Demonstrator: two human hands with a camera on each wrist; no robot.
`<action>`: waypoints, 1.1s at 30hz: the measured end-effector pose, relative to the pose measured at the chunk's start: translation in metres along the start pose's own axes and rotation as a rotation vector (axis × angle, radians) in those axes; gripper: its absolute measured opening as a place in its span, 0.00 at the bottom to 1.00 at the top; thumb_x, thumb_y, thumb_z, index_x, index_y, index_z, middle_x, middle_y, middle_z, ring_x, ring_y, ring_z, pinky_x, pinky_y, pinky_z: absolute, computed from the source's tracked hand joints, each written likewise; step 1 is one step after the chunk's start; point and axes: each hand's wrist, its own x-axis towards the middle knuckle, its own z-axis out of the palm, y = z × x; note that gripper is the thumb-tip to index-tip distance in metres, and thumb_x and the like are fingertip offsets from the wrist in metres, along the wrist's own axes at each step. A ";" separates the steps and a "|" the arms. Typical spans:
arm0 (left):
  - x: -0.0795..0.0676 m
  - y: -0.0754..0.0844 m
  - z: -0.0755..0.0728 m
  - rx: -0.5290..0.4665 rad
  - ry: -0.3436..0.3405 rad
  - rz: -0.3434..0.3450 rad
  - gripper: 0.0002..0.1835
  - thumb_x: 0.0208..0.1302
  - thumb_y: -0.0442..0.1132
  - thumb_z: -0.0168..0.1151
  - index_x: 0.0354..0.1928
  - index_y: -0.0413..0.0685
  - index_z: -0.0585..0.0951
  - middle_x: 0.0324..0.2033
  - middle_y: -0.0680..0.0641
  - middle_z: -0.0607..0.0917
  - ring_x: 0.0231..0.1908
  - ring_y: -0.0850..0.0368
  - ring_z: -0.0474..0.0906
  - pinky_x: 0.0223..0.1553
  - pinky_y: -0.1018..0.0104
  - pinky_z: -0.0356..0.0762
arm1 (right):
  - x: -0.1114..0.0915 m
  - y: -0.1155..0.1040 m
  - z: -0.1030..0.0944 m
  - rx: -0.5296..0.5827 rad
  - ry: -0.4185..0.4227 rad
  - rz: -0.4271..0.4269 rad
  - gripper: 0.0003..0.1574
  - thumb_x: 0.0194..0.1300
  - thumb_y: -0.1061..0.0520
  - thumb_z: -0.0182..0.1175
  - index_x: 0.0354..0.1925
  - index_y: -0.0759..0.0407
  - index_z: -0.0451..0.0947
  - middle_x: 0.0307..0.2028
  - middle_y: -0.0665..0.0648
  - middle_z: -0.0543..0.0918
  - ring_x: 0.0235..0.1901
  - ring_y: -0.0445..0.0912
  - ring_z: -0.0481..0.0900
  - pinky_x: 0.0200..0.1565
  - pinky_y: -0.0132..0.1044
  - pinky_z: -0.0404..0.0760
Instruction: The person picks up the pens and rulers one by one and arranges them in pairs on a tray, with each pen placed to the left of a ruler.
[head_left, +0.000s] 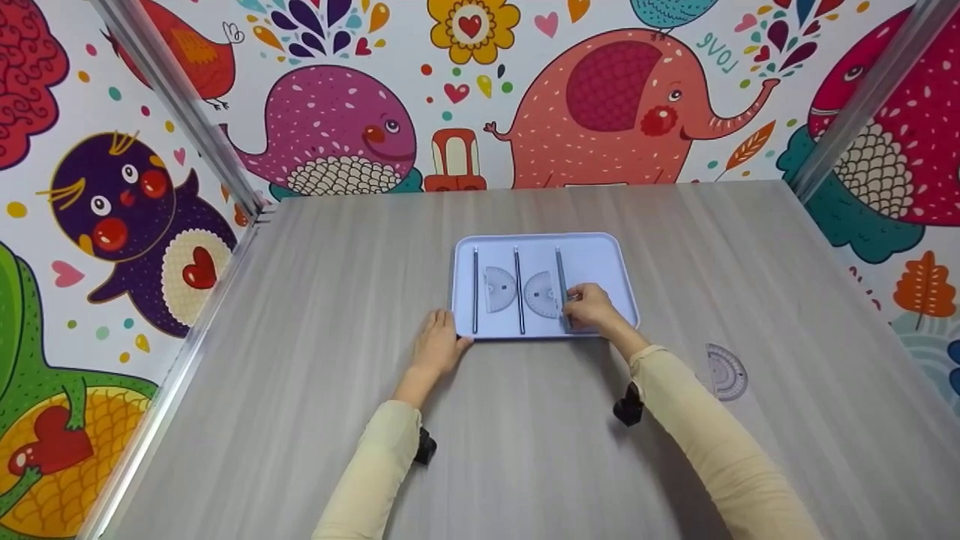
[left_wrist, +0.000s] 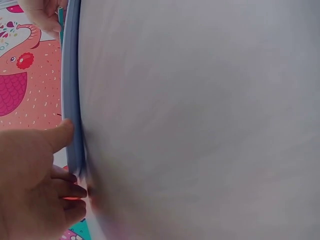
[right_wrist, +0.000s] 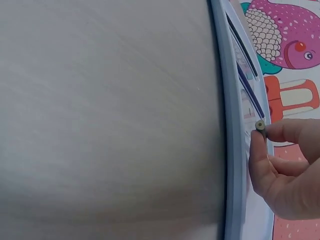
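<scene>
A pale blue tray (head_left: 540, 238) lies on the table, holding pencils and clear protractors. My right hand (head_left: 590, 306) pinches the near part of a dark pencil (head_left: 561, 271) between thumb and fingers, over the tray's right half. The right wrist view shows that pencil's round end (right_wrist: 260, 125) at my fingertips. My left hand (head_left: 437, 345) touches the tray's front left corner, its thumb against the front wall and its other fingers along the left side. Two other pencils, left (head_left: 475, 291) and middle (head_left: 519, 291), lie lengthwise. One protractor (head_left: 499, 289) sits between them, another (head_left: 540, 294) between the middle and held pencils.
Another clear protractor (head_left: 727, 372) lies on the grey table (head_left: 345, 285), right of the tray and close to my right sleeve. Walls with cartoon animal prints (head_left: 600, 112) and metal posts (head_left: 176, 101) border the table at the back and sides.
</scene>
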 end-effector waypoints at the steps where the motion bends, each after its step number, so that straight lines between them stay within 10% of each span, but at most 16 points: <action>1: 0.000 0.000 0.000 -0.002 -0.004 -0.003 0.35 0.63 0.46 0.54 0.61 0.23 0.60 0.61 0.29 0.62 0.64 0.38 0.54 0.65 0.54 0.52 | 0.000 0.000 0.001 -0.041 0.015 -0.020 0.27 0.50 0.69 0.53 0.51 0.79 0.67 0.29 0.57 0.74 0.20 0.40 0.72 0.23 0.29 0.78; 10: -0.001 0.000 0.002 0.002 0.027 0.028 0.34 0.62 0.45 0.56 0.59 0.22 0.62 0.59 0.27 0.64 0.63 0.37 0.56 0.64 0.53 0.56 | 0.008 0.010 0.009 -0.222 0.078 -0.149 0.23 0.49 0.68 0.56 0.46 0.78 0.73 0.28 0.61 0.79 0.23 0.46 0.76 0.23 0.34 0.78; 14: -0.001 0.000 0.003 0.008 0.063 0.048 0.33 0.62 0.45 0.57 0.58 0.22 0.63 0.57 0.28 0.67 0.61 0.38 0.59 0.61 0.53 0.61 | 0.056 0.064 0.015 -0.253 0.125 -0.317 0.21 0.43 0.65 0.57 0.38 0.77 0.75 0.21 0.57 0.78 0.20 0.46 0.75 0.20 0.32 0.75; 17: -0.001 0.000 0.003 0.003 0.068 0.050 0.33 0.61 0.45 0.57 0.57 0.21 0.64 0.56 0.28 0.67 0.61 0.38 0.59 0.60 0.52 0.62 | 0.065 0.070 0.016 -0.288 0.144 -0.283 0.22 0.42 0.65 0.58 0.38 0.77 0.75 0.21 0.59 0.78 0.20 0.48 0.75 0.21 0.35 0.76; 24: -0.002 0.000 0.002 -0.007 0.047 0.039 0.33 0.62 0.44 0.56 0.58 0.21 0.62 0.58 0.27 0.66 0.62 0.38 0.58 0.61 0.51 0.60 | 0.000 0.005 0.008 -0.343 0.154 -0.193 0.23 0.44 0.67 0.57 0.42 0.79 0.74 0.23 0.60 0.77 0.27 0.52 0.74 0.32 0.42 0.76; 33: -0.001 -0.001 0.001 0.000 0.048 0.037 0.33 0.62 0.44 0.56 0.58 0.22 0.63 0.57 0.28 0.66 0.61 0.38 0.58 0.62 0.52 0.58 | -0.008 0.001 0.003 -0.339 0.192 -0.218 0.26 0.49 0.65 0.55 0.47 0.80 0.71 0.30 0.67 0.80 0.31 0.55 0.77 0.39 0.47 0.77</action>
